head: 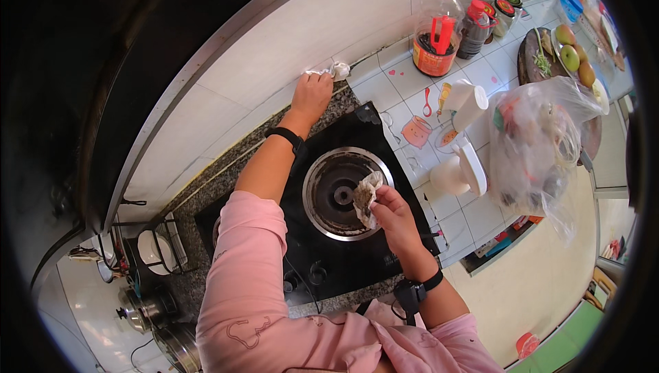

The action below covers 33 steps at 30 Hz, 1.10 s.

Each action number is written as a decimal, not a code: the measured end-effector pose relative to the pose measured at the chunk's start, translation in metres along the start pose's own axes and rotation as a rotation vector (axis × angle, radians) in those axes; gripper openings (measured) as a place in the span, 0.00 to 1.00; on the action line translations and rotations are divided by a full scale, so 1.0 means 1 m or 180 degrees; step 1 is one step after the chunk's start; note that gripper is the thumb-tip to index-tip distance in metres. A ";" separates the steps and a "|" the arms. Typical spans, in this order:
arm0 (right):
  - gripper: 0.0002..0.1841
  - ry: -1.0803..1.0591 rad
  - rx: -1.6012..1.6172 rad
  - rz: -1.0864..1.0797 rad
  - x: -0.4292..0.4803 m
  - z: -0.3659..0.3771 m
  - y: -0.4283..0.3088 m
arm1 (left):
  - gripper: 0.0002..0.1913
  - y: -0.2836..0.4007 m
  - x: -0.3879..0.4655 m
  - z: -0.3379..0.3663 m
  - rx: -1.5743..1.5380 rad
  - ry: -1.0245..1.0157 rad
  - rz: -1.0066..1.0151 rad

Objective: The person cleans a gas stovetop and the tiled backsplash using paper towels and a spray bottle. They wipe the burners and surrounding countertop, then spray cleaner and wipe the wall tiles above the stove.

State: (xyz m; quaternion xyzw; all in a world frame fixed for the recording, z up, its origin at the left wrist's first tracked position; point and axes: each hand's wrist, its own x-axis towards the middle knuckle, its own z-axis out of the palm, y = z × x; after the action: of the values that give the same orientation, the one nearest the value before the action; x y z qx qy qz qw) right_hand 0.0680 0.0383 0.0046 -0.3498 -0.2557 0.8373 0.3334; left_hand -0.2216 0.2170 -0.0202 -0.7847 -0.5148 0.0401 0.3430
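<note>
My left hand [312, 92] reaches to the back of the counter and presses a crumpled white tissue [337, 71] near the foot of the tiled wall. Granite edging [344, 100] runs beneath that wrist. In my right hand [394, 213] I pinch a second wad of tissue [367, 199], stained brown. It hangs over the right side of a round burner [344, 195] with a steel ring and dark residue inside. The burner is set in a black glass cooktop [355, 265], whose knobs [317, 273] face me. Another burner is mostly covered by my left sleeve.
Right of the cooktop stand a white spray bottle [458, 174], a white roll [468, 102] and a stuffed plastic bag [535, 146]. Behind are a large plastic jug [436, 48] and a dark sauce bottle [474, 30]. A range hood edge [170, 82] overhangs the left; a dish rack [167, 244] sits below it.
</note>
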 end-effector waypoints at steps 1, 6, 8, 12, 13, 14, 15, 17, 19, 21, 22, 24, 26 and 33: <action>0.13 -0.0063 0.0057 -0.0125 -0.001 0.000 -0.001 | 0.09 -0.001 0.000 0.002 -0.0006 -0.0012 0.0016; 0.12 -0.0174 -0.0057 -0.0108 -0.010 -0.001 -0.003 | 0.16 -0.018 0.035 -0.029 0.0044 0.0464 -0.0087; 0.13 -0.0112 0.0060 -0.0172 -0.010 -0.002 -0.004 | 0.17 -0.028 0.058 -0.050 0.0168 0.0618 -0.0247; 0.14 -0.0113 0.0099 -0.0208 -0.006 -0.003 -0.005 | 0.20 -0.064 0.082 -0.087 0.0217 0.1003 -0.0879; 0.13 -0.0134 0.0110 -0.0229 -0.005 -0.002 -0.005 | 0.19 -0.073 0.077 -0.094 0.0279 0.1087 -0.1102; 0.13 -0.0109 0.0054 -0.0172 -0.004 -0.001 -0.005 | 0.18 -0.080 0.065 -0.101 0.0301 0.1182 -0.1326; 0.13 -0.0107 0.0008 -0.0153 -0.004 0.001 -0.006 | 0.16 -0.090 0.050 -0.107 0.0590 0.1248 -0.1462; 0.13 -0.0159 0.0002 -0.0093 -0.004 0.006 -0.005 | 0.12 -0.110 0.010 -0.119 0.0686 0.1229 -0.1865; 0.13 -0.0255 0.0074 -0.0044 -0.002 0.011 -0.005 | 0.08 -0.119 -0.035 -0.128 0.0627 0.1081 -0.2318; 0.14 -0.0353 0.0051 0.0003 -0.002 0.014 -0.003 | 0.08 -0.116 -0.066 -0.130 0.0480 0.1226 -0.2737; 0.14 -0.0393 0.0067 0.0010 -0.002 0.014 -0.001 | 0.08 -0.114 -0.075 -0.130 0.0233 0.1434 -0.2968; 0.14 -0.0397 -0.0005 0.0031 -0.002 0.013 0.003 | 0.09 -0.109 -0.076 -0.125 -0.0376 0.1957 -0.3281; 0.14 -0.0374 0.0082 0.0022 -0.004 0.010 0.006 | 0.09 -0.106 -0.059 -0.119 -0.0162 0.1967 -0.3077; 0.11 -0.0167 0.0153 0.0060 -0.004 0.007 0.018 | 0.20 -0.081 0.025 -0.093 -0.0472 0.1069 -0.2007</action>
State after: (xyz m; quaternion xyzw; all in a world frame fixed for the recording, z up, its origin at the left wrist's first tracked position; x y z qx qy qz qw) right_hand 0.0580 0.0222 -0.0009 -0.3221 -0.2408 0.8552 0.3271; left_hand -0.2348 0.2107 0.1051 -0.6057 -0.6695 -0.2344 0.3604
